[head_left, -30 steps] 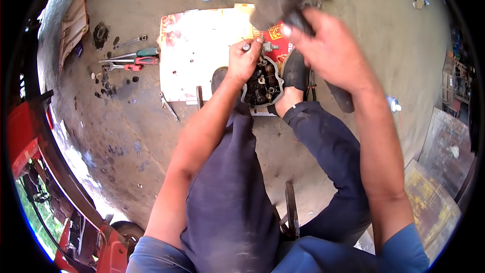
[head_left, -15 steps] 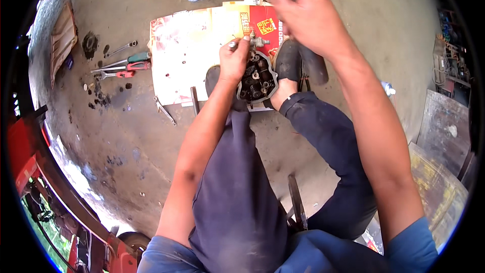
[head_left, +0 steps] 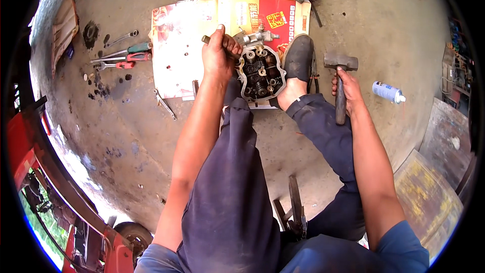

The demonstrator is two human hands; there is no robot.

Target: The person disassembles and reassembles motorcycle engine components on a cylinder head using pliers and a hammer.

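Hammer (head_left: 340,98) lower now, perhaps between shoe (head_left: 299,58) and can (head_left: 386,92)

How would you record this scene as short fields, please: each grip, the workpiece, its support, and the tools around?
Left grip: closed around a rod-shaped tool
Right grip: closed around the handle of a club hammer
Workpiece: engine cylinder head, open side up, between dark shoes
Support: printed cardboard
Floor, left: green-handled screwdriver, red-handled tools, wrenches
Floor, right: blue-and-white aerosol can, lying down
Unclear: whether the rod-shaped tool touches the cylinder head
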